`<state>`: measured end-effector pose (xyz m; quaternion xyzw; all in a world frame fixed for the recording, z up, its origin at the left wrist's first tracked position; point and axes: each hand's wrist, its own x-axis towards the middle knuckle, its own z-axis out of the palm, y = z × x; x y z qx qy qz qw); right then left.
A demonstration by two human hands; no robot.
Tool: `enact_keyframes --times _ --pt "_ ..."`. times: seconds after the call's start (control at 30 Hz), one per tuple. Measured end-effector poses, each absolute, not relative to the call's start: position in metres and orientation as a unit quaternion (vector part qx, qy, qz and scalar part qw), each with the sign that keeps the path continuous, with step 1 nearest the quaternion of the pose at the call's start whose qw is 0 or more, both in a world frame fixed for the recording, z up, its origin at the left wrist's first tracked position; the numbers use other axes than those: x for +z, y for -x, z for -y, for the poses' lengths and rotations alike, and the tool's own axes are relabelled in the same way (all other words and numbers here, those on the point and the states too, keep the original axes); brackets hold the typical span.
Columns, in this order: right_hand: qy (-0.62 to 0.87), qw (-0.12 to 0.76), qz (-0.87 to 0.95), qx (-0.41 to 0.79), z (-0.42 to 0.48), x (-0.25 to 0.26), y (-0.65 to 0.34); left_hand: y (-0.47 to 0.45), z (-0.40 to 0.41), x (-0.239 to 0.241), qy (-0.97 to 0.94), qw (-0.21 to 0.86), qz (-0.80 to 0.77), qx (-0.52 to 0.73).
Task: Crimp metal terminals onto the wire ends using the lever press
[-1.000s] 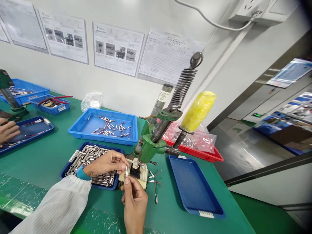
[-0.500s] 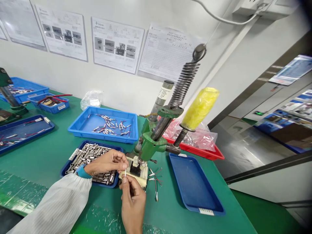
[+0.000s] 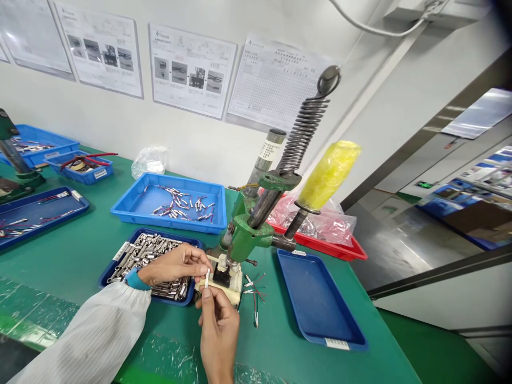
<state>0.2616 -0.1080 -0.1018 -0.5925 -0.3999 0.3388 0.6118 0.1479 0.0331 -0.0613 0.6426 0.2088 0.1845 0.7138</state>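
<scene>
My left hand [image 3: 176,265] and my right hand [image 3: 218,325] meet in front of a green hand press [image 3: 250,229], both pinching one small upright metal sleeve [image 3: 207,278]. The left fingers grip its top, the right fingers its bottom. It stands just left of the press's cream base block [image 3: 224,277]. Under my left wrist lies a dark blue tray [image 3: 116,261] heaped with several shiny metal sleeves. Loose thin wires [image 3: 254,290] lie on the mat right of the base. The press lever has a yellow-wrapped handle [image 3: 328,173], raised.
A light blue tray [image 3: 140,205] with several wired parts sits behind. An empty dark blue tray [image 3: 316,298] lies to the right, a red tray [image 3: 344,250] with a plastic bag beyond it. More blue trays [image 3: 40,205] and another press [image 3: 14,160] stand far left.
Both hands stay at the press base with the sleeve, shifting only slightly. Another person's hand at the far left left the view.
</scene>
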Motion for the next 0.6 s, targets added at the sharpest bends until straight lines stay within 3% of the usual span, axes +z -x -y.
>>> enact_keyframes --times 0.6 --pt "0.585 0.615 0.4 0.346 0.1097 -0.0984 -0.2607 -0.1489 -0.0295 -0.0547 -0.656 0.695 -0.234 0.182"
